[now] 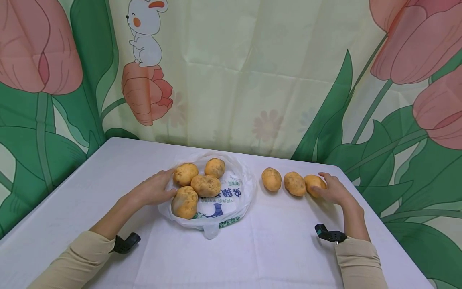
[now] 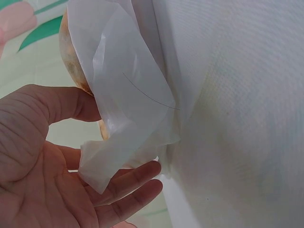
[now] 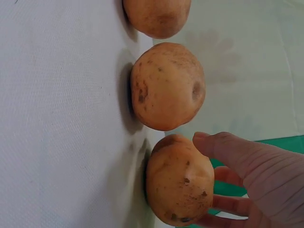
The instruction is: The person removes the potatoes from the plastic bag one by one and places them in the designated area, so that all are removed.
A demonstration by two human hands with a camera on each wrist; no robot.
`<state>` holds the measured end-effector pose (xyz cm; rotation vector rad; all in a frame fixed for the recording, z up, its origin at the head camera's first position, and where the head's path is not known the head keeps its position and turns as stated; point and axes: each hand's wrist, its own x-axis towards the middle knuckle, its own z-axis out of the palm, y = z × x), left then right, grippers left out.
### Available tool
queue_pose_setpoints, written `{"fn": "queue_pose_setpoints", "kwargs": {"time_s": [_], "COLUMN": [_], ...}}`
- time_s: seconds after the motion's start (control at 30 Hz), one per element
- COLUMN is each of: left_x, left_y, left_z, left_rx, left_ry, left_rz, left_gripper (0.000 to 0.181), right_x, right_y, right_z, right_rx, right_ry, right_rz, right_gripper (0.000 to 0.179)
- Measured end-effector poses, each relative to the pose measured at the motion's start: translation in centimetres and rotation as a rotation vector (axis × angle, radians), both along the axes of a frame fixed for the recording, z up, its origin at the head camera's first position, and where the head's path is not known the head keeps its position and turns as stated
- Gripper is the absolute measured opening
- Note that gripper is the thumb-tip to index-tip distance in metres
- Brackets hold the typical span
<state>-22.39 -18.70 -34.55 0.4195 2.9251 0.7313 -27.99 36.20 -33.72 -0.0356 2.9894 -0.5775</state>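
Note:
A translucent white plastic bag with printed writing lies spread on the table, with several potatoes on it. My left hand is at the bag's left edge beside the potatoes. Its thumb touches the bag film in the left wrist view, and loosely extended fingers lie partly hidden behind the film. On the right, my right hand has thumb and fingers around the end potato of a row of three. Some of those fingers are hidden behind it. The middle potato sits close by.
The third loose potato is nearest the bag, at the row's left end. A white cloth covers the table. Behind the far edge hangs a curtain printed with tulips and a rabbit. Dark wrist cameras sit at both sleeves.

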Motion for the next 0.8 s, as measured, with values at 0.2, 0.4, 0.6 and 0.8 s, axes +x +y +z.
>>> {"fn": "queue_pose_setpoints", "kwargs": {"time_s": [0.2, 0.4, 0.6, 0.8], "left_x": [0.1, 0.1, 0.1, 0.0], "left_y": [0.1, 0.0, 0.1, 0.1], "left_z": [0.1, 0.1, 0.1, 0.0], "left_rx": [0.001, 0.003, 0.002, -0.002], "left_ry": [-0.01, -0.007, -0.002, -0.01], "left_rz": [0.004, 0.003, 0.002, 0.006], "left_gripper": [0.077, 0.077, 0.077, 0.077], "right_x": [0.3, 0.6, 0.9, 1.0], "right_y": [-0.4, -0.7, -1.1, -1.5], "right_z": [0.6, 1.1, 1.6, 1.9], "right_rx": [-0.015, 0.02, 0.02, 0.007], "right_ry": [-0.002, 0.041, 0.051, 0.051], "right_rz": [-0.014, 0.005, 0.002, 0.016], "right_gripper": [0.082, 0.081, 0.081, 0.08]}}
